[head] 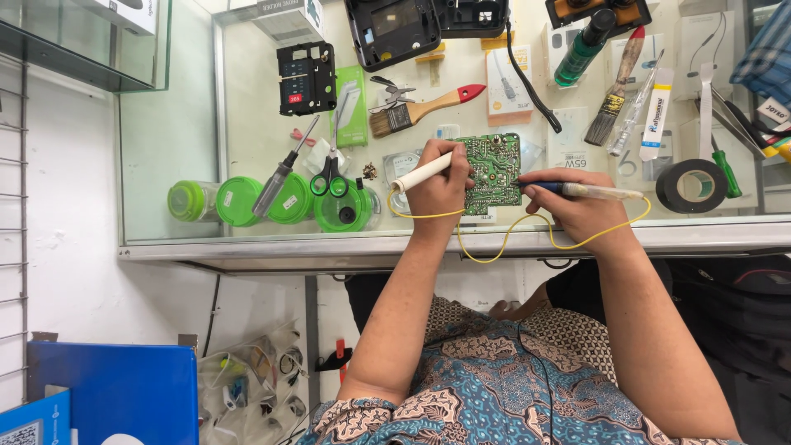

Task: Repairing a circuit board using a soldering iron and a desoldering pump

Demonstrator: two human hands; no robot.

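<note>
The green circuit board point(491, 173) lies flat on the glass counter point(247, 124), and everything here is placed from it. The left hand point(438, 191) sits at the board's left edge, thumb and fingers clamped on that edge while also gripping a white pen-shaped probe point(422, 172), whose long axis slants away from the board, down and to the left. The right hand point(577, 210) comes in from the board's right side, fingers closed around a blue-and-clear probe point(577, 189) that lies nearly level, its dark tip touching the board's right edge about halfway down. So the right-hand probe points straight into the board, and the right hand is the nearer working one. A yellow wire point(511, 239) loops below the board between the two hands. Scissors point(329, 175) and green lidded jars point(239, 200) stand well left of the board
</note>
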